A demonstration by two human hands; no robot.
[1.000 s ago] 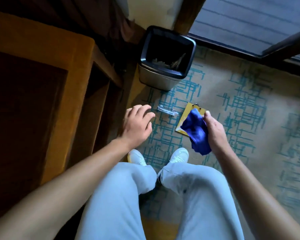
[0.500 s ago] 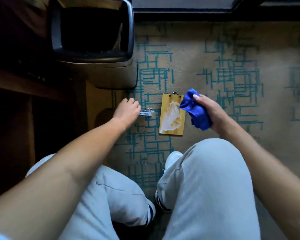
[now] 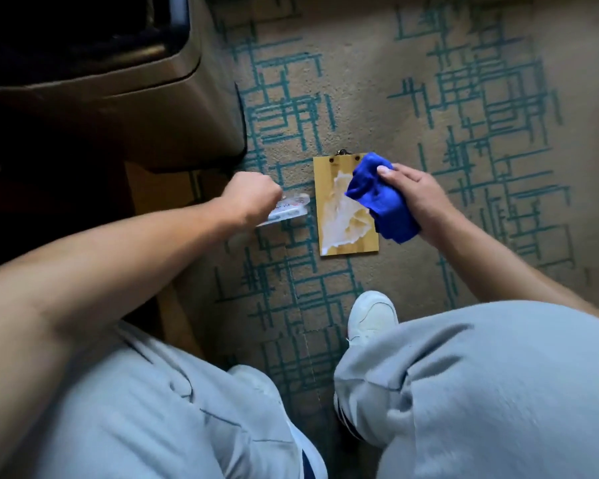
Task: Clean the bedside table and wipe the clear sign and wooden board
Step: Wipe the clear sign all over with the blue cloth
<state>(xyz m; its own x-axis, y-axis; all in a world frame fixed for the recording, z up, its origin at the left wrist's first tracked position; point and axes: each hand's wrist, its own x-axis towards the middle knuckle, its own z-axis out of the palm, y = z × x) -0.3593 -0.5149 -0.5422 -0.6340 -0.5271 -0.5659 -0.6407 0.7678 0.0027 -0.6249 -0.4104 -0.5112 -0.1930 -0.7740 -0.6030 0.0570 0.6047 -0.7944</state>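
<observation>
Presently: left hand [image 3: 253, 198] fingers grasping clear sign [image 3: 289, 209], stiff, slippery, edge-held; right hand [image 3: 415, 198] clutching soft blue cloth [image 3: 381, 202].

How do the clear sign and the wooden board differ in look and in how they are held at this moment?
The clear sign is see-through and small; the wooden board is opaque, yellow-brown and larger, with a pale patch on its face. The left hand grips the sign, while the board lies flat on the carpet, with no hand holding it. The right hand holds a blue cloth over the board's right edge. Both are low, by the carpet.
</observation>
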